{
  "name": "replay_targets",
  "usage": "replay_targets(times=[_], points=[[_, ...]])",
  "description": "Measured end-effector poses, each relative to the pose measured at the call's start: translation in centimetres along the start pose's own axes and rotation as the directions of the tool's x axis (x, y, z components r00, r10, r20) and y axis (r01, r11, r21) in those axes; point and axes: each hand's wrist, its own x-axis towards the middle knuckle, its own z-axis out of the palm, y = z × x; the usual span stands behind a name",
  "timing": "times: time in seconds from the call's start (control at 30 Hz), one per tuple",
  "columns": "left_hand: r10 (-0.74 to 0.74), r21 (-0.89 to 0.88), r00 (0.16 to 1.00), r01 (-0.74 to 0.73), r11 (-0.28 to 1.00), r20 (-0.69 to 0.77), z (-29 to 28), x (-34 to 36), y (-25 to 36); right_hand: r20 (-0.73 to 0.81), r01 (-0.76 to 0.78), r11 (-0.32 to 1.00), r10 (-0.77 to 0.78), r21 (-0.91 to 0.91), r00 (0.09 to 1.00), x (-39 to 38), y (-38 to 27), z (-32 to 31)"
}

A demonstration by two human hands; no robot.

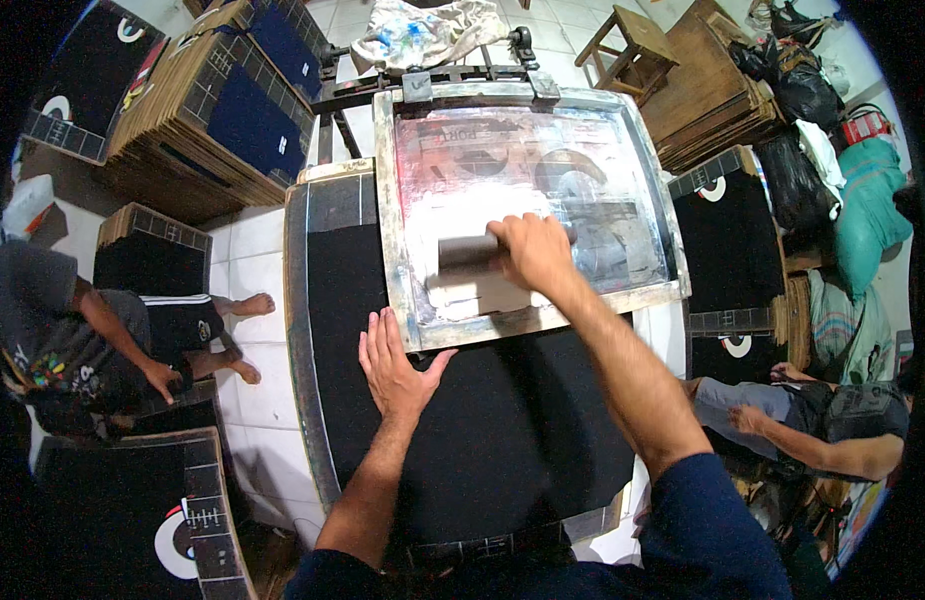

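Note:
My right hand grips a dark squeegee in the white ink on a screen-printing screen in a weathered frame, clamped at its far side. The squeegee is smeared by motion. My left hand lies with fingers spread at the screen's lower left corner, its fingertips touching the frame. Black fabric lies on the board beneath, partly hidden by the screen.
Stacked boards with dark fabric stand left and right, some printed. A co-worker is at left, another at right. A stained cloth, a wooden stool and bags are farther away.

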Motion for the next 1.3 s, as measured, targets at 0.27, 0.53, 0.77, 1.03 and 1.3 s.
replay_targets(times=[0.27, 0.53, 0.77, 1.03, 1.3], points=[[0.02, 0.04, 1.0, -0.02, 0.999, 0.003, 0.2, 0.0, 0.0, -0.26, -0.036, 0.999, 0.033, -0.008, 0.965, 4.7, 0.4, 0.9], [-0.002, -0.054, 0.999, 0.004, 0.999, 0.053, 0.2, 0.2, -0.2, -0.187, -0.034, 0.999, 0.036, 0.014, 0.982, -8.1, -3.0, 1.5], [-0.077, -0.271, 0.997, 0.07, 0.96, -0.018, 1.9, 0.8, 0.4, -0.286, 0.005, 1.0, 0.002, 0.025, 0.958, -8.4, -2.6, 2.1], [-0.031, -0.371, 0.986, -0.032, 0.928, -0.163, 2.2, 0.0, 0.1, -0.314, 0.002, 0.997, 0.022, 0.077, 0.949, -9.2, -2.7, 0.9], [0.034, -0.434, 0.968, -0.142, 0.889, -0.247, 2.9, -0.5, -0.3, -0.299, 0.006, 0.999, 0.011, 0.054, 0.954, -6.4, -1.5, 0.0]])
